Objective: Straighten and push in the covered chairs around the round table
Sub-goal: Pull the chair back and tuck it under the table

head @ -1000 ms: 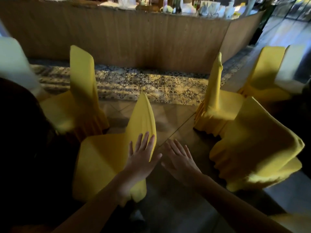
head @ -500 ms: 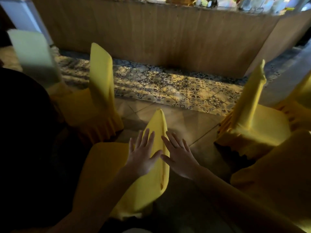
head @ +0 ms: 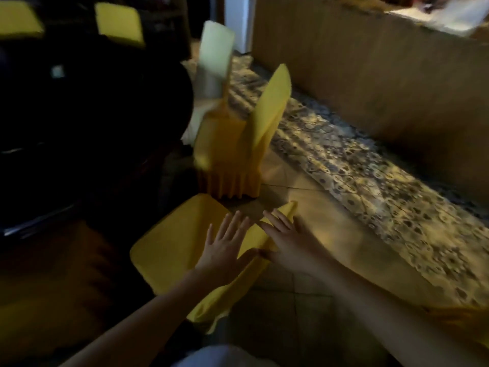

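A yellow-covered chair (head: 169,250) stands right in front of me, its seat facing the dark round table (head: 87,123) on the left. My left hand (head: 227,250) lies flat with spread fingers on the inner side of its backrest. My right hand (head: 288,242) lies flat on the outer side, fingers straight. A second yellow-covered chair (head: 238,154) stands further along the table. Behind it is a pale-covered chair (head: 214,56). The frame is blurred.
A wooden counter front (head: 383,83) runs along the right. Below it lies a strip of patterned floor tiles (head: 370,176), then plain tiles. Two yellow chair backs (head: 116,22) show across the table at top left. Yellow fabric (head: 460,324) is at the lower right edge.
My view has swung left toward the table. The chairs that stood on the right have left the frame. Both hands stay flat on the near chair's backrest.
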Demonstrator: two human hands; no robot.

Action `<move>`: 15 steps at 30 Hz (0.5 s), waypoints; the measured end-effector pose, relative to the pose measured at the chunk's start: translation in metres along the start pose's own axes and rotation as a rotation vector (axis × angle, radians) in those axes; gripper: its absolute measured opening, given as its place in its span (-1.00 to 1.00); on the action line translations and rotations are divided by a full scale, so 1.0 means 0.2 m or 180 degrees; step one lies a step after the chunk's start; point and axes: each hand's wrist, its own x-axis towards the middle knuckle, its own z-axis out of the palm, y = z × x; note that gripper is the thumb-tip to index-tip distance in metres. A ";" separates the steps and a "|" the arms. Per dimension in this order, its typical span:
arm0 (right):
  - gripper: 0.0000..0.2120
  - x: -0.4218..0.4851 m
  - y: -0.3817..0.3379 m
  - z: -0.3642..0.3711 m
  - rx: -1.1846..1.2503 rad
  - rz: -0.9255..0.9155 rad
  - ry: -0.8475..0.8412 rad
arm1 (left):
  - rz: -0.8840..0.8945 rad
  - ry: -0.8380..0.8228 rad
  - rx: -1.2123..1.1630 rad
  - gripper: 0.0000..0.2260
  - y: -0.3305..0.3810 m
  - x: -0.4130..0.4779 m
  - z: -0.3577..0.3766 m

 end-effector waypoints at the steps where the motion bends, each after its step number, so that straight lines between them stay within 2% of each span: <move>1: -0.30 0.00 0.03 0.02 0.0045 -0.0147 -0.0169 | -0.0149 -0.0044 -0.0008 -0.35 0.01 -0.04 0.04; 4: -0.33 0.03 0.11 0.06 0.0185 -0.0557 -0.0553 | -0.0563 -0.0363 -0.0053 -0.40 0.03 -0.18 0.15; 7: -0.39 0.07 0.16 0.08 0.0391 -0.0658 -0.0566 | -0.1041 -0.0673 -0.0435 -0.47 0.04 -0.32 0.24; 9: -0.45 0.11 0.18 0.09 0.0356 -0.0673 -0.0494 | -0.1385 -0.0431 -0.0775 -0.53 0.05 -0.36 0.26; 10: -0.47 0.13 0.18 0.10 0.0351 -0.0664 -0.0459 | -0.1444 -0.0249 -0.0713 -0.56 0.07 -0.37 0.26; 15: -0.51 0.15 0.19 0.14 0.0337 -0.0677 -0.0334 | -0.1308 0.0281 -0.0225 -0.56 0.06 -0.35 0.29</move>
